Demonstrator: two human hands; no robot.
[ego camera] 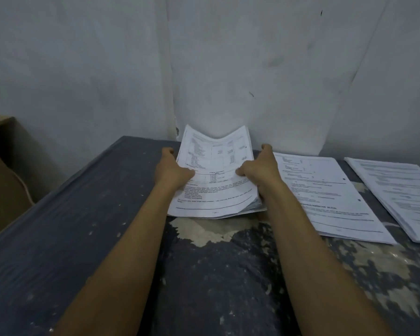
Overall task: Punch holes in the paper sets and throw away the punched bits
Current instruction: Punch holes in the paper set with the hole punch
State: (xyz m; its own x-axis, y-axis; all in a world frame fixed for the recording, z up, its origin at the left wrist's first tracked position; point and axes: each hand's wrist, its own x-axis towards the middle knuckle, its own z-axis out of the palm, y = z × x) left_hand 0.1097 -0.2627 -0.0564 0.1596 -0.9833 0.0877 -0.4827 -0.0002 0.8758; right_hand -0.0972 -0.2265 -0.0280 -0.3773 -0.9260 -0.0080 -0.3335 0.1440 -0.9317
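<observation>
A set of printed sheets is held by both side edges above the far middle of the worktop, close to the wall. The left hand is clamped on the left edge, thumb laid on the top sheet, and the right hand is gripped on the right edge in the same manner. The far end of the set is lifted and bowed into a trough, while its near edge rests on or just above the worktop; contact cannot be told from this view.

The step in hand is judged to be the squaring of the set before punching. It is done well if the sheets are loosened slightly in the grip and tapped on one edge until all are flush, since the lower right corner is seen fanned out. The bow should be flattened before the set is fed to a punch, which is not seen here.

Two further sets lie flat to the right: a middle set, seemingly already holed along its right edge, and a right set just beside it.
</observation>
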